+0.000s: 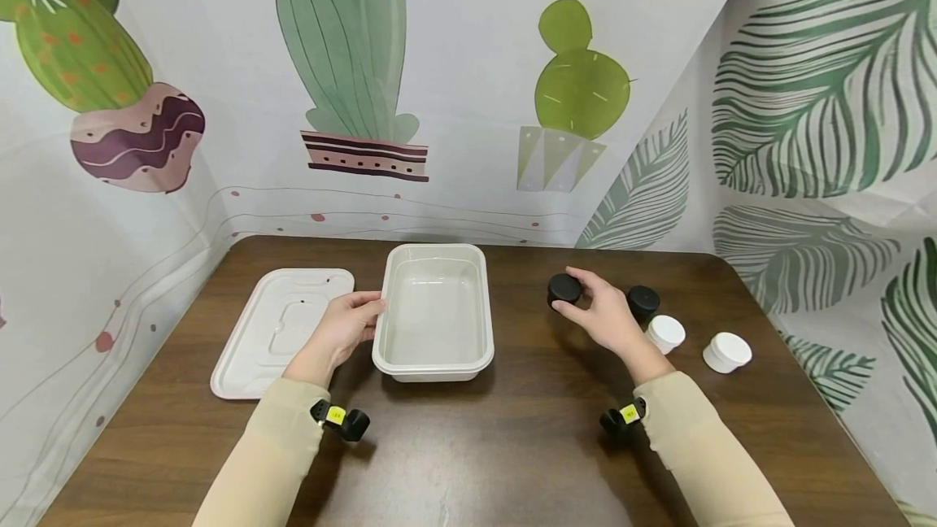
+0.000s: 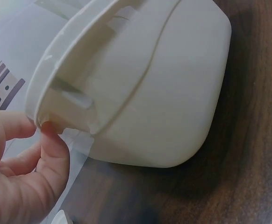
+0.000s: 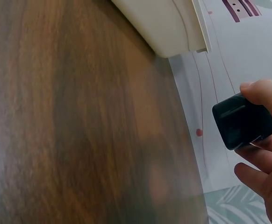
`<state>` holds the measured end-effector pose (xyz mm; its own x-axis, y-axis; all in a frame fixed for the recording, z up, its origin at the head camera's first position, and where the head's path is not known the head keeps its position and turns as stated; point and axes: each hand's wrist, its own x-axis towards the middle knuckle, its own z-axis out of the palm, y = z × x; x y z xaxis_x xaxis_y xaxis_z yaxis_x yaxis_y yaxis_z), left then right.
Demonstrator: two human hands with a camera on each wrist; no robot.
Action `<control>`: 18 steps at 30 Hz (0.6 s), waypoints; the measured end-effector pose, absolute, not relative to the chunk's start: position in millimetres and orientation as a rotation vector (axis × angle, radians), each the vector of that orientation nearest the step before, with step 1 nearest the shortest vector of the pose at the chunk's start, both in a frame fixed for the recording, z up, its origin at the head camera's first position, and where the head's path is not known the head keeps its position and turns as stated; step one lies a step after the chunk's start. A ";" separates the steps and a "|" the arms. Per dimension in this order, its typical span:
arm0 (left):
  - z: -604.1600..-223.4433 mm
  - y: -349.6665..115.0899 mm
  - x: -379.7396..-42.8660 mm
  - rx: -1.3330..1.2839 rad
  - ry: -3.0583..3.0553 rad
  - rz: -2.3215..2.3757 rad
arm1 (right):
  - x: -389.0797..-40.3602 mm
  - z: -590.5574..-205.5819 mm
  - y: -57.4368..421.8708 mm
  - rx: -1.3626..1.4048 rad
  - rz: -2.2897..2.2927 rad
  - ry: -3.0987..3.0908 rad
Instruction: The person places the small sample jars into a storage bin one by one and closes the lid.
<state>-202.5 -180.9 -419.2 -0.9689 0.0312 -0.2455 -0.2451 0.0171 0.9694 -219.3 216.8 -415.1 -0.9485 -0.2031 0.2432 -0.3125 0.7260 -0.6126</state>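
Left of centre on the table, a pale plastic box [image 1: 437, 320] holds nothing inside it. My left hand [image 1: 342, 333] pinches the box's rim at its left side; the left wrist view shows thumb and finger on the rim [image 2: 38, 88]. Between the thumb and fingers of my right hand [image 1: 604, 317] is a small black jar [image 1: 564, 288], and the right wrist view shows this jar [image 3: 243, 121] clear of the tabletop. Just beyond that hand, a second black jar [image 1: 643, 302] stands beside a white jar [image 1: 667, 333]. Another white jar [image 1: 728, 352] sits farther right.
A flat white lid [image 1: 252, 348] lies on the left of the brown wooden table [image 1: 454, 454], partly behind my left forearm. Behind the table hangs a cloth [image 1: 468, 104] printed with cacti and leaves. Each wrist carries a small black camera.
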 end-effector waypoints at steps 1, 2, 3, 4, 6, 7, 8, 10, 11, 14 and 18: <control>-419.2 -180.9 -202.5 -0.225 2.088 2.061 | -219.8 -415.1 215.6 0.417 1.027 -2.766; -419.2 -180.9 -202.6 -0.224 2.087 2.062 | -220.3 -415.2 214.4 0.421 1.027 -2.764; -419.2 -180.9 -202.5 -0.223 2.086 2.063 | -220.8 -415.2 213.1 0.424 1.030 -2.762; -419.1 -180.9 -202.5 -0.222 2.084 2.064 | -221.4 -415.0 211.8 0.428 1.035 -2.759; -419.0 -180.8 -202.4 -0.219 2.083 2.065 | -222.0 -414.4 208.9 0.435 1.044 -2.754; -418.9 -180.8 -202.4 -0.219 2.083 2.065 | -222.4 -414.0 207.6 0.438 1.046 -2.753; -418.8 -180.8 -202.4 -0.221 2.084 2.064 | -222.7 -413.8 206.4 0.443 1.049 -2.753; -418.5 -180.7 -202.3 -0.223 2.089 2.058 | -223.0 -413.1 204.0 0.448 1.056 -2.753; -418.3 -180.6 -202.2 -0.225 2.091 2.055 | -222.9 -412.8 202.8 0.448 1.057 -2.754; -417.8 -180.5 -202.1 -0.227 2.094 2.048 | -222.6 -412.3 200.1 0.451 1.063 -2.753; -417.6 -180.6 -202.1 -0.224 2.092 2.046 | -222.2 -411.5 197.0 0.457 1.068 -2.751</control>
